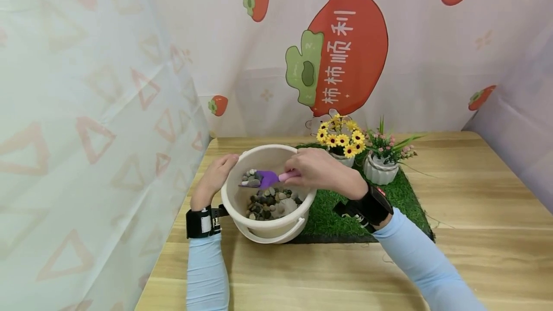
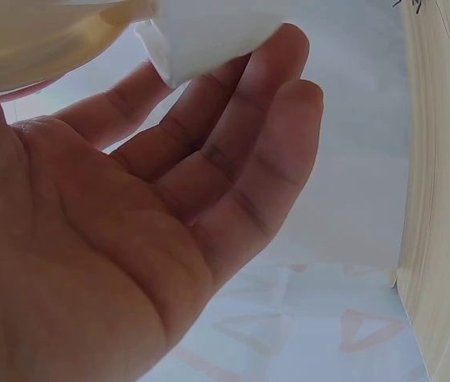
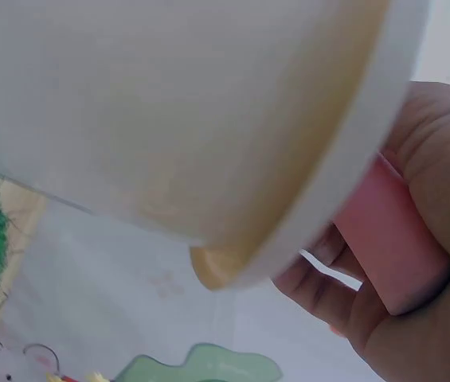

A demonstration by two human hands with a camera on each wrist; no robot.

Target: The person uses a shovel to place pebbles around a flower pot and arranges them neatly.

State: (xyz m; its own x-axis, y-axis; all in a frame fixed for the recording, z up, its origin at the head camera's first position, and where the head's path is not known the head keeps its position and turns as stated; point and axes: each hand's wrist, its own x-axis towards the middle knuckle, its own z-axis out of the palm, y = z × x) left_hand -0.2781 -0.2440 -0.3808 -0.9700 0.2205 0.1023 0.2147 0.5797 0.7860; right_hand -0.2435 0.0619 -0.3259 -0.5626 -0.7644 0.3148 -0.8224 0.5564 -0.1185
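A cream bucket (image 1: 302, 209) with pebbles (image 1: 268, 203) and a pale patch at its bottom stands in front of me. My left hand (image 1: 214, 176) grips its left rim, and the left wrist view shows the bent fingers (image 2: 236, 151) against a white lug (image 2: 209, 36) beneath the rim. With my right hand (image 1: 321, 169) I hold a small shovel by its pink handle (image 3: 392, 239). Its purple blade (image 1: 269, 178) is inside the bucket's mouth, above the bottom, carrying several grey and white pebbles (image 1: 251, 178). The bucket's wall hides the blade in the right wrist view.
Right of the bucket lies a green turf mat (image 1: 332, 215) on the wooden table (image 1: 345, 272). Yellow flowers (image 1: 341, 138) in a white pot and a pink-flowered plant in a ribbed white pot (image 1: 380, 171) stand toward its back. A printed curtain (image 1: 268, 61) hangs behind.
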